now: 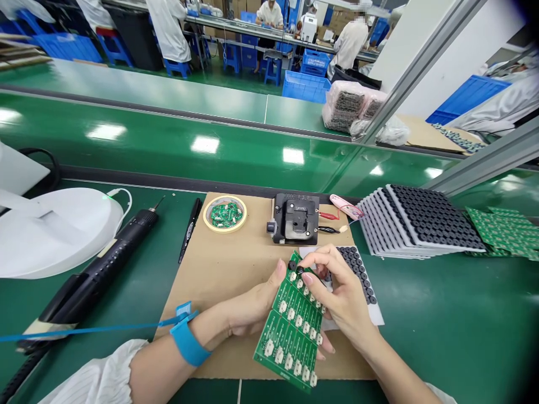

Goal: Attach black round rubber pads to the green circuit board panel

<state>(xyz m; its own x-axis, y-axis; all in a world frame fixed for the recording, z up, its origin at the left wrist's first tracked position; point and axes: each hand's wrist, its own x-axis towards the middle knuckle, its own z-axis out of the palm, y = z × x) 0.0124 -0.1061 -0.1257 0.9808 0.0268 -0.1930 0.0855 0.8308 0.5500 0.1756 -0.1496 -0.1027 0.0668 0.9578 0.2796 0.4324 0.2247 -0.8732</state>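
- Glossy green bench [433, 320] lies under our matte cardboard [210, 280].
- Flat blue cord [126, 326] crosses the slim black screwdriver [122, 242]; tugging our strap [189, 342] might snag it.
- Our left hand [255, 306] supports the thin board [290, 331] above the cardboard; a loosened hold could drop it.
- Our right hand [341, 283] pinches a round black part [300, 270] at the board's far end; crooked pressure might tilt it.
- Ribbed white trays [377, 221] stand stacked.

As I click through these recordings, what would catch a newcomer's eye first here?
Probably the green circuit-board panel at lower centre, steadied by the left hand while the right hand pinches a small black part at its top edge. Next, the bright blue wristband on the left wrist, and the tall stack of trays with black round pieces at right.
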